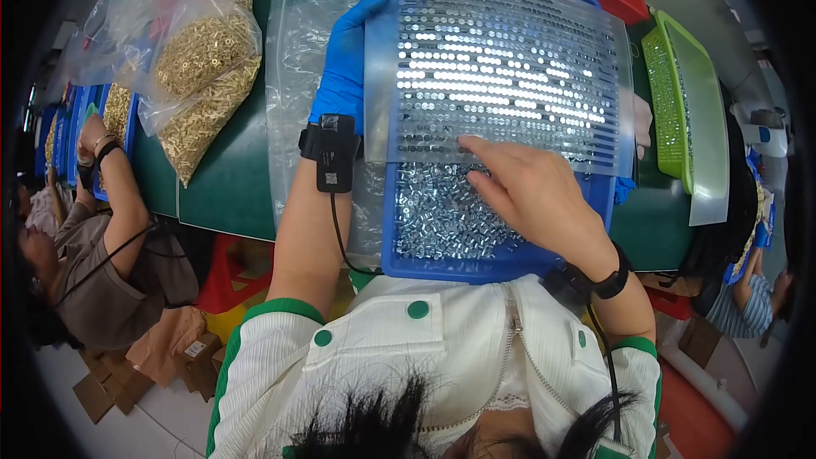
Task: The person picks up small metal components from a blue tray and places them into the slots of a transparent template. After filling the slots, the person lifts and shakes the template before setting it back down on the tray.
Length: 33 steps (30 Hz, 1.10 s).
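Observation:
A clear plastic plate [381, 119] with rows of small shiny metal pieces lies over a blue tray [493, 270]. My left hand [344, 68], in a blue glove, grips the plate's left edge, thumb on top; its other fingers are hidden beneath. Many loose silvery metal pieces [442, 221] fill the uncovered near part of the tray. My bare right hand [540, 195] reaches over the plate's near edge. Its index fingertip touches the lowest rows, and the thumb is spread apart from it above the loose pieces. Nothing shows between these fingers.
Left on the green table [217, 195] are bags of brass-coloured parts [204, 68] and a flat clear bag [293, 51]. A red bin [625, 0] and a green basket [667, 102] stand right. People work at both sides [110, 263]. Cables run from my wrists.

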Available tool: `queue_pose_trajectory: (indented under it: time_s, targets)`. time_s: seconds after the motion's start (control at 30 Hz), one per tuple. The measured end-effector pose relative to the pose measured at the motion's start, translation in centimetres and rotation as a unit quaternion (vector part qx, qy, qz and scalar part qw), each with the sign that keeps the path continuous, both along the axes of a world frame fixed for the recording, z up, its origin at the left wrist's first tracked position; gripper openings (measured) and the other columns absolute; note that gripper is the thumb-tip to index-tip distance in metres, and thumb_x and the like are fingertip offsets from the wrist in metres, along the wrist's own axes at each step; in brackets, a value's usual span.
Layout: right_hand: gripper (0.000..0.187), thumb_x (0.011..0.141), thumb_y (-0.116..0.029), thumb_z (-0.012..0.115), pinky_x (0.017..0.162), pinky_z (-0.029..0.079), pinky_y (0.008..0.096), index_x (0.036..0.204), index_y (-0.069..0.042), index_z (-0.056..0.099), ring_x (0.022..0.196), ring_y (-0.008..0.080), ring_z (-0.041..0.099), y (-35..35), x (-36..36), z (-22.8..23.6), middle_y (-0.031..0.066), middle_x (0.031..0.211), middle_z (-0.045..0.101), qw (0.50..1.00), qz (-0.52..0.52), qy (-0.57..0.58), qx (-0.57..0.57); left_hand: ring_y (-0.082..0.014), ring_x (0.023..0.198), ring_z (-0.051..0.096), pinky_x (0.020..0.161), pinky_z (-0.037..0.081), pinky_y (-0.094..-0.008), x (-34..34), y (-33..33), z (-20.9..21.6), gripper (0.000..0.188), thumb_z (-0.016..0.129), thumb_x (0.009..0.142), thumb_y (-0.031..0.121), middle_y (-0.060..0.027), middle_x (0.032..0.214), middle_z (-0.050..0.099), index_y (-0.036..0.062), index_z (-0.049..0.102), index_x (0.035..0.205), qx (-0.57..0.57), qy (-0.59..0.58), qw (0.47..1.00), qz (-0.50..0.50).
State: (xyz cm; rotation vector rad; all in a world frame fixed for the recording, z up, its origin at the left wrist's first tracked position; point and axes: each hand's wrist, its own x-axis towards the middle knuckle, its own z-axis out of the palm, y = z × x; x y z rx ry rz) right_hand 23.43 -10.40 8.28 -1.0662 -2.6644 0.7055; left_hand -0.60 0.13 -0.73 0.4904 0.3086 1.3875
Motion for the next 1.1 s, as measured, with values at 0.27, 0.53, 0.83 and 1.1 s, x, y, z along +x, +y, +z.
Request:
queue_pose_trajectory:
  time_s: [0.27, 0.53, 0.83, 1.1]
  targets:
    - [0.033, 0.082, -0.012, 0.058, 0.057, 0.046, 0.0361, 0.114, -0.006, 0.054, 0.065, 0.0289, 0.058, 0.3, 0.8, -0.1, 0.0120, 0.078, 0.060, 1.000, -0.025, -0.001, 0.006, -0.0236, 0.110, 0.053, 0.097, 0.041, -0.0344, 0.2, 0.2, 0.2, 0.043, 0.044, 0.089, 0.014, -0.0146, 0.125, 0.050, -0.0003, 0.040, 0.130, -0.037, 0.038, 0.998, 0.034]
    - [0.019, 0.081, -0.013, 0.059, 0.058, 0.046, 0.0350, 0.099, -0.008, 0.060, 0.065, 0.0266, 0.059, 1.3, -1.7, -0.2, 0.0110, 0.077, 0.060, 0.998, -0.019, 0.057, 0.009, -0.0235, 0.108, 0.054, 0.095, 0.042, -0.0338, 0.6, 0.1, 0.7, 0.043, 0.046, 0.089, 0.015, -0.0147, 0.122, 0.052, -0.0009, 0.041, 0.128, -0.033, 0.035, 0.998, 0.040]
    - [0.010, 0.078, -0.012, 0.061, 0.056, 0.046, 0.0329, 0.086, -0.006, 0.060, 0.062, 0.0254, 0.058, 2.3, -4.7, -1.5, 0.0097, 0.071, 0.058, 0.995, -0.027, 0.094, 0.035, -0.0229, 0.109, 0.053, 0.096, 0.041, -0.0339, 0.6, -0.4, 0.9, 0.041, 0.044, 0.089, 0.016, -0.0141, 0.121, 0.053, -0.0006, 0.043, 0.127, -0.020, 0.010, 1.000, 0.006]
    - [0.011, 0.084, -0.015, 0.057, 0.052, 0.042, 0.0247, 0.088, -0.005, 0.059, 0.057, 0.0121, 0.050, 2.9, -3.0, -1.3, 0.0022, 0.067, 0.055, 0.956, -0.078, 0.230, -0.163, -0.0238, 0.101, 0.058, 0.090, 0.046, -0.0336, 0.7, -0.4, 0.7, 0.039, 0.049, 0.086, 0.015, -0.0145, 0.114, 0.058, 0.0009, 0.047, 0.122, -0.015, -0.003, 1.000, 0.005]
